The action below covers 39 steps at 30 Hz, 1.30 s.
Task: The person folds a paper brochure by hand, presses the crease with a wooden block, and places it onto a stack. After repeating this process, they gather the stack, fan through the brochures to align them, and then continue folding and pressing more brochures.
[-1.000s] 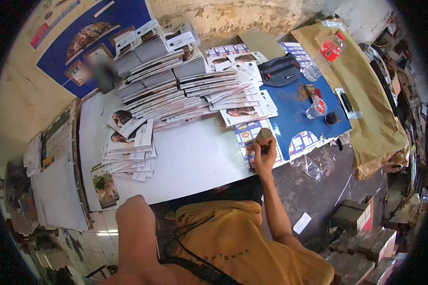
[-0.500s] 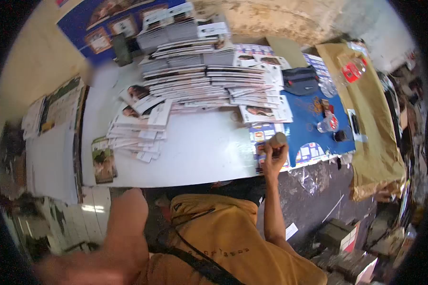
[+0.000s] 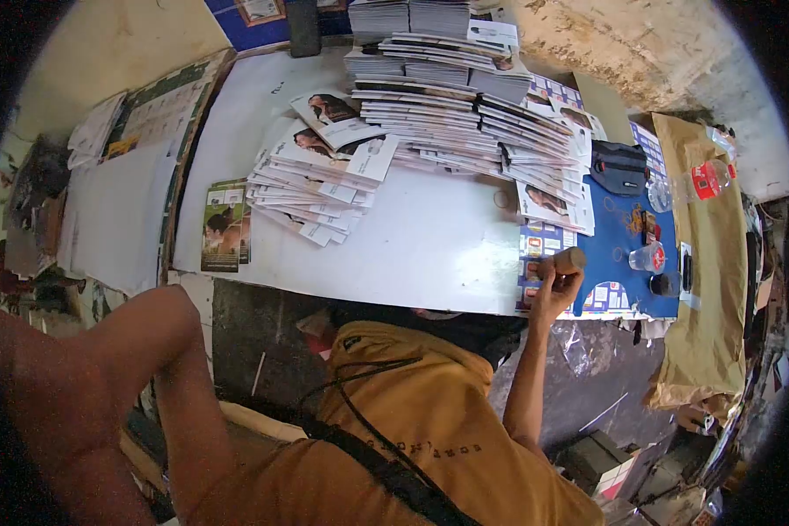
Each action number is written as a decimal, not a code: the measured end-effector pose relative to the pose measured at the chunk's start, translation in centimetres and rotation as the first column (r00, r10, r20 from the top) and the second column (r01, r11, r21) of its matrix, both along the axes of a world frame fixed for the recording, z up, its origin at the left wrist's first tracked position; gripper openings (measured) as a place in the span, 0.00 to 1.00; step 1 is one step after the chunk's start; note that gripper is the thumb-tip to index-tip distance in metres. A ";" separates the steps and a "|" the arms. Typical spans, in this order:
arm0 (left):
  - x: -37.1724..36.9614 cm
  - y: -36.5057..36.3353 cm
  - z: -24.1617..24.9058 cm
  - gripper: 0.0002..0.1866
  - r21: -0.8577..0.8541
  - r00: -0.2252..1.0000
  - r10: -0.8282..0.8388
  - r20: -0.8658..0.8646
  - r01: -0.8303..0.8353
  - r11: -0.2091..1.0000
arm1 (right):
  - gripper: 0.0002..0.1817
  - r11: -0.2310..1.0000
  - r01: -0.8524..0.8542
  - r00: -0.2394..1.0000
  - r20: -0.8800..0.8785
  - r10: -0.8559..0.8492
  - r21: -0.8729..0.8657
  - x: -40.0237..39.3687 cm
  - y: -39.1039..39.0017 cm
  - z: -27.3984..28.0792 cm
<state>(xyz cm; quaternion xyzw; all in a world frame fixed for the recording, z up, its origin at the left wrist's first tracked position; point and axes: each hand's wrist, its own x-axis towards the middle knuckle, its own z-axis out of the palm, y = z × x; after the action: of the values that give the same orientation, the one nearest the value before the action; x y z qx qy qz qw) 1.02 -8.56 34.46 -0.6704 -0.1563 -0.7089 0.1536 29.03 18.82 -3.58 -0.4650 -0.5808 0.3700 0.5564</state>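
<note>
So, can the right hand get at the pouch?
Probably, with a stretch: nothing tall stands between the right hand and the pouch, only flat booklets and blue tabletop. But it holds a brown cylinder, which may need putting down first.

Can't make out what that brown cylinder (image 3: 570, 259) is tbh, the right hand (image 3: 556, 294) wraps its lower end and hides it. Left hand's out of frame: the left arm (image 3: 123, 351) bends at the elbow, well left of the grip, and runs off into the dark rim. Up and left of the grip, the top edge chops the booklet stack (image 3: 443, 116), blue poster (image 3: 239, 35) and some dark upright object (image 3: 304, 28). Below-left, the lettering on the mustard top (image 3: 412, 386) is too tiny to read.
</note>
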 end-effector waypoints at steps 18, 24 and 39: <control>-19.0 -0.3 -2.2 0.23 -0.638 0.627 0.768 -0.131 -0.646 0.419 | 0.32 0.996 -0.018 1.000 0.011 0.020 -0.090 -0.6 -0.8 1.5; -33.1 -4.3 -30.1 0.39 -0.486 0.281 0.399 -0.873 -0.422 -0.766 | 0.47 0.996 0.054 0.992 0.111 -0.061 0.069 -0.3 -0.9 1.7; -7.7 -1.2 -15.8 0.12 -0.986 0.673 0.737 0.061 -0.072 0.147 | 0.43 0.666 -0.745 0.666 -0.059 0.743 -0.022 -4.4 -7.5 14.5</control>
<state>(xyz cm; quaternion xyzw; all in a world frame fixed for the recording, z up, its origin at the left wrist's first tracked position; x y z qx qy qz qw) -6.72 -9.77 18.67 -0.3147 -0.7619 -0.5521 -0.1251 24.58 11.33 10.90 -0.1915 -0.6990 0.5879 0.3594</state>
